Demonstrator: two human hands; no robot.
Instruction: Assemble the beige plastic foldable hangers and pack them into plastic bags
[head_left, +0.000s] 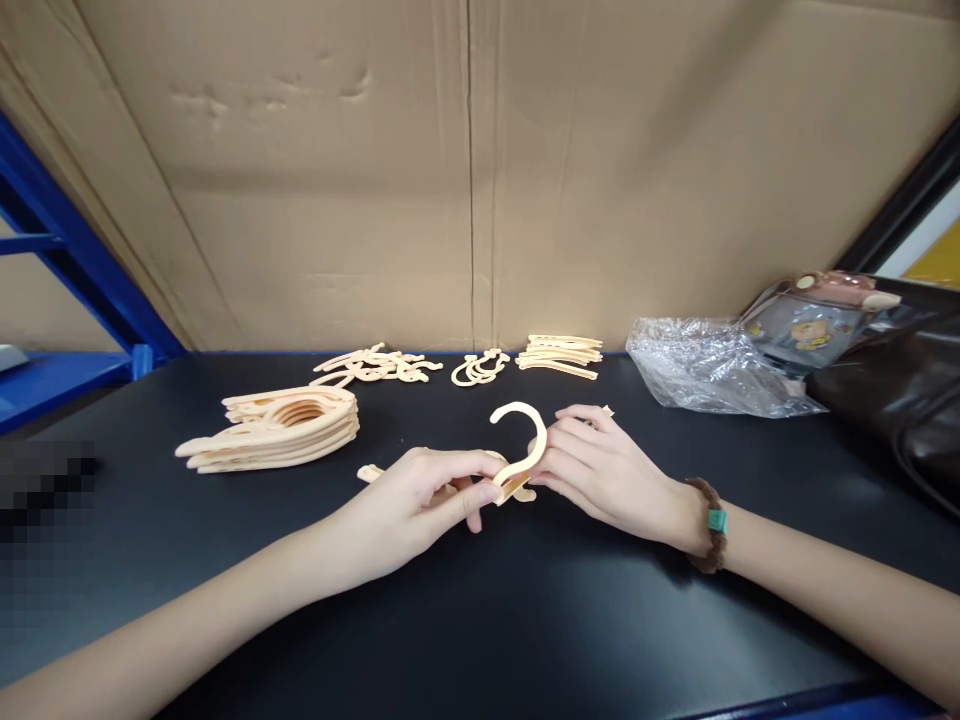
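Observation:
Between my hands, above the black table, is a cream plastic hanger piece with a curved hook pointing up. My left hand pinches it just below the hook, thumb in front; one end of a cream piece sticks out behind this hand. My right hand has its fingers wrapped round the piece's right side, and a small cream tip shows beyond its knuckles. The fingers hide much of the piece, so how its parts join is not clear.
A stack of cream hangers lies at the left. Along the back are loose cream arms, small hooks and straight bars. Clear plastic wrap and a dark bag lie at the right. A cardboard wall stands behind.

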